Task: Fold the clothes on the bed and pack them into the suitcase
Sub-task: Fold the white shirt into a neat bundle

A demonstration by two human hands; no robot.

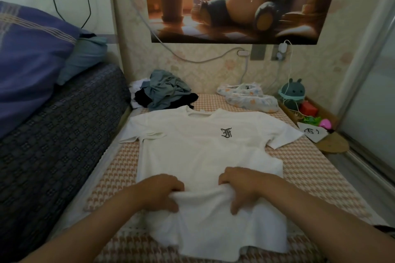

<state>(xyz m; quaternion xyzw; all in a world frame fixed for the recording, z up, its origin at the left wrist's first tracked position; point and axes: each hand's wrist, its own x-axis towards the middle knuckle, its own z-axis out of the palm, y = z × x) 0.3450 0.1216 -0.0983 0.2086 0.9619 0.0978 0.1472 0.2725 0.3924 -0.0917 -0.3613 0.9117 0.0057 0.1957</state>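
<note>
Items I can log from the head view:

1. White short-sleeved T-shirt [203, 151], with a dark gothic letter [226, 132] printed on the chest. It lies face up in the middle of the bed, collar at the far end, both sleeves spread out flat. The hem end nearest me is bunched up and lifted.
2. Pink-and-white houndstooth bed sheet [310, 168], directly under the shirt.
3. Left hand [159, 191]: fingers curled, pinching a raised ridge of the shirt's lower body.
4. Right hand [243, 186]: fingers likewise curled over the same ridge, thumb underneath, close beside the left hand.
5. Heap of crumpled grey-green, black and white garments [166, 92], unfolded, at the far end of the sheet just beyond the collar.
6. Pair of pale floral-print slippers [252, 99], far right of the sheet, against the wall.
7. Round teal plush toy [291, 94], standing in a wooden tray [320, 111] with small red, green and pink objects I cannot identify.
8. Purple striped pillow [32, 53], on a dark checked cover [53, 145], at left.
9. Cartoon poster [235, 2] on the wall above.
</note>
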